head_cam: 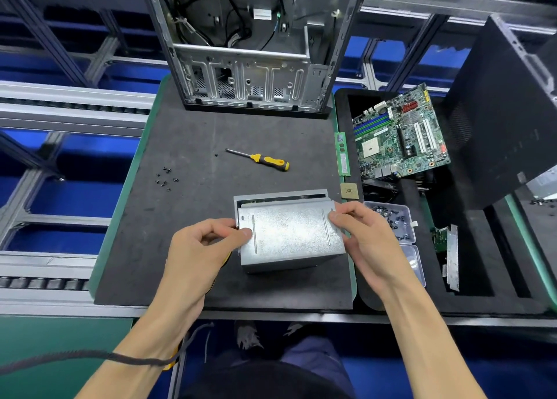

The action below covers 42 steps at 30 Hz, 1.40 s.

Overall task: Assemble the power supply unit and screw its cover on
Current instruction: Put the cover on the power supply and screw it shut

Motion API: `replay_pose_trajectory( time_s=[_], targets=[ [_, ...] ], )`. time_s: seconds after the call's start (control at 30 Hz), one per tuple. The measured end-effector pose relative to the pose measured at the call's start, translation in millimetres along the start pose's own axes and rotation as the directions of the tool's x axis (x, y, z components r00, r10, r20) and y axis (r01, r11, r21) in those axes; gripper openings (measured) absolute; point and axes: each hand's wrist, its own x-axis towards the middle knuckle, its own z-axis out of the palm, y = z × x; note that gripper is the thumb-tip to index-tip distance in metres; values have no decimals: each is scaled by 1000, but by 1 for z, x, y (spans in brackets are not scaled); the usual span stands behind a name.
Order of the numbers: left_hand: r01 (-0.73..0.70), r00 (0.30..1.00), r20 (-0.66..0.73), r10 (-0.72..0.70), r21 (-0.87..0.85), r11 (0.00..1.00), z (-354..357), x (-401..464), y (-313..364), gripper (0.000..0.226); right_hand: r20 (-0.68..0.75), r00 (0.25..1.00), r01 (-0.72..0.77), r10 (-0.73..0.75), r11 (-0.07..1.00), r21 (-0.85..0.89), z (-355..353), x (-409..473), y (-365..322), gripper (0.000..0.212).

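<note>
Presently the power supply unit [289, 235] is held near the bench's [187, 248] near edge; its cover [291, 228] is pinched at the left edge by the left hand [205, 245] and at the right edge by the right hand [366, 239]. Farther off, open mat is left around a screwdriver [262, 159] and loose screws [165, 179], with a computer case [250, 67] at the far edge.
</note>
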Motion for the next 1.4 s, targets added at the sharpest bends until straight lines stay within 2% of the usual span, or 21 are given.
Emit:
replay_pose_trajectory(
  time_s=[0.1,0.2,0.33,0.47,0.5,0.6,0.67,0.8,1.0,1.4],
  targets=[
    [-16,1000,-3,16,-31,999,0,2,-3,28,12,1000,-10,10,1000,-16,2,5,-4,21],
    [-12,1000,-2,12,-71,997,-2,5,-2,27,7,1000,-13,13,998,-69,1,8,-6,24],
    [-17,997,77,22,-64,998,-5,7,3,47,28,1000,-13,15,997,-82,-4,11,-6,28],
    [-39,990,137,40,-7,999,-6,7,6,55,35,999,-23,27,995,-102,-5,13,-7,13],
    [-45,989,140,45,-2,999,-5,8,6,55,35,999,-33,37,995,-97,-5,13,-7,15],
    [-68,987,145,66,10,998,-5,7,7,55,63,995,-64,73,989,-131,-9,14,-10,46],
    [-84,987,141,82,11,996,-5,8,6,54,102,990,-79,96,984,-157,-10,16,-12,53],
    [-121,985,125,118,16,993,-3,9,3,48,212,968,-113,135,987,-111,-4,25,-13,46],
    [-164,983,89,162,11,986,6,15,0,36,202,971,-129,129,992,-17,-6,31,-1,39],
    [-175,978,114,173,13,984,5,26,-4,28,175,984,-14,35,993,-121,-3,29,-1,30]
  ],
)
